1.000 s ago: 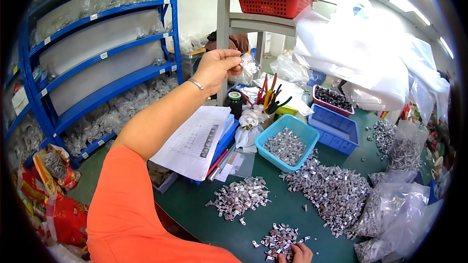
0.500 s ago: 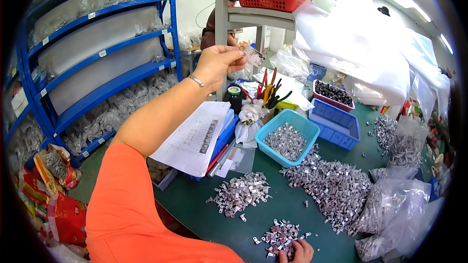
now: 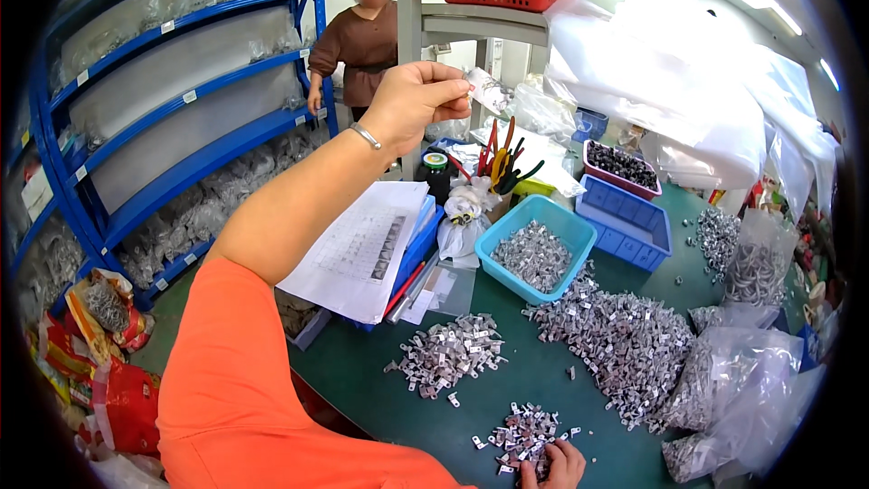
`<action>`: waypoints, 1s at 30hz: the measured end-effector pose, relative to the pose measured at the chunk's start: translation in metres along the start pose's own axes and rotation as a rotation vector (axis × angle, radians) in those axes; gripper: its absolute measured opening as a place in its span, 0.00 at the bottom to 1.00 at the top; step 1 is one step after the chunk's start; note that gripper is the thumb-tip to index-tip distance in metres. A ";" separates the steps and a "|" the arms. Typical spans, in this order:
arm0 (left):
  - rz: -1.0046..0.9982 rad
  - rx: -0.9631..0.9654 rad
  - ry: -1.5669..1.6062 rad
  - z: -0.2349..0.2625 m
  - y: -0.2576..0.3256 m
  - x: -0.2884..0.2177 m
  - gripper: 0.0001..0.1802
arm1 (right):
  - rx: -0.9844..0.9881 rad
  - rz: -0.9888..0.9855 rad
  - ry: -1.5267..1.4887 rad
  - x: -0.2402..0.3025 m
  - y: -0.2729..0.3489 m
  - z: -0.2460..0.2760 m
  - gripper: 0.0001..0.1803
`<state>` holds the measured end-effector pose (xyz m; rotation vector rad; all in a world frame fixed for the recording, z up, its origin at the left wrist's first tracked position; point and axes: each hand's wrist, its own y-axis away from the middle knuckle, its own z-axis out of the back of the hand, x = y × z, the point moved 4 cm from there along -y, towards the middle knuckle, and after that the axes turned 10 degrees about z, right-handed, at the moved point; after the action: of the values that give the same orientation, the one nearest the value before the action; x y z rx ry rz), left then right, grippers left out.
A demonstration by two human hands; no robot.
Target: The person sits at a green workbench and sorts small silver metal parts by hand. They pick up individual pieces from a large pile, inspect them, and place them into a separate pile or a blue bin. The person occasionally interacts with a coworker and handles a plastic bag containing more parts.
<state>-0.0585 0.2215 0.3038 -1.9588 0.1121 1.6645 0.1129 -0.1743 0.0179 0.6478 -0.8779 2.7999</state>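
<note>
My left hand (image 3: 418, 101) is raised at arm's length above the table. Its thumb and forefinger pinch the edge of a small clear plastic bag (image 3: 489, 91) with dark marks; the contents are too small to make out. Low in the view, my right hand (image 3: 556, 466) rests at a small pile of metal brackets (image 3: 523, 435), thumb and fingers apart and touching the pieces. Another bracket pile (image 3: 450, 353) lies to the left, and a much larger heap (image 3: 625, 353) spreads to the right. Behind them, a turquoise basin (image 3: 493, 276) holds more small metal parts.
Papers (image 3: 348, 254) lie on a blue tray beside pliers (image 3: 502, 163) and a dark jar (image 3: 435, 177). An empty blue bin (image 3: 625, 234) and bagged parts (image 3: 733, 371) are on the right. Blue shelving (image 3: 190, 98) stands left; a person (image 3: 362, 45) in brown is beyond the table.
My left hand has moved slightly right and up with the small bag. The person in brown has come out from behind the grey post, toward the left. My right hand stays at the pile.
</note>
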 end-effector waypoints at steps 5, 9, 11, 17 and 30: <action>0.029 -0.009 0.015 -0.004 0.001 0.009 0.09 | -0.005 0.006 -0.010 -0.001 0.000 0.000 0.22; 0.099 0.031 0.051 -0.006 0.000 0.019 0.06 | -0.008 0.004 -0.015 0.001 -0.001 0.000 0.22; 0.136 0.051 0.118 -0.004 -0.002 0.023 0.09 | -0.006 0.003 -0.013 0.001 -0.002 0.000 0.22; 0.157 0.091 0.196 -0.011 0.004 0.025 0.14 | -0.009 -0.008 -0.005 0.002 -0.002 0.001 0.21; -0.068 0.053 -0.097 -0.012 0.008 0.034 0.12 | -0.017 -0.012 0.001 0.003 -0.004 -0.001 0.21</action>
<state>-0.0435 0.2195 0.2702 -1.8198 0.0511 1.6915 0.1111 -0.1704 0.0206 0.6462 -0.8938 2.7791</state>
